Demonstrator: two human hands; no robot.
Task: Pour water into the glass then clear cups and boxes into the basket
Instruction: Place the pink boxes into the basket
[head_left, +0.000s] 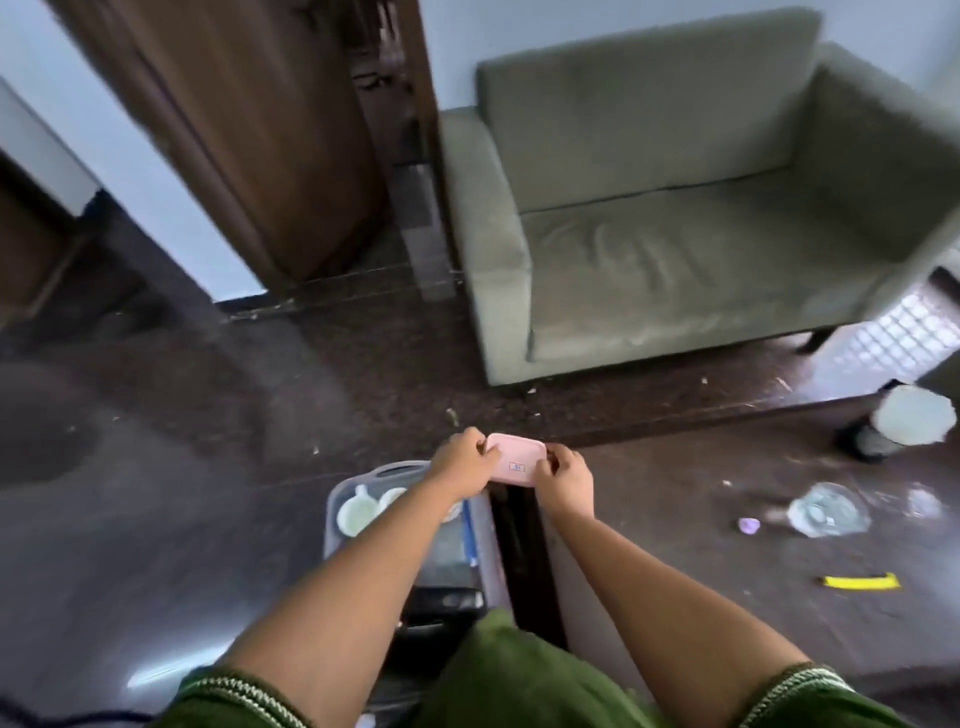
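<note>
Both forearms reach forward, left hand (464, 457) and right hand (565, 480) gripping pink box (515, 460).

Box (517, 460) held between both hands, left hand (464, 460) on its left end, right hand (566, 480) on its right end, above far end of basket (397, 472). Basket near centre on floor, just left of table edge; cups (358, 512) lie in its far left part, under left forearm. Table (727, 545) to the right: glass (828, 508) on it right of the hands, flat strip (860, 582) nearer than glass, bin (904, 423) far right. Sofa (675, 208) far right behind table. Door (249, 130) far left of sofa.
</note>
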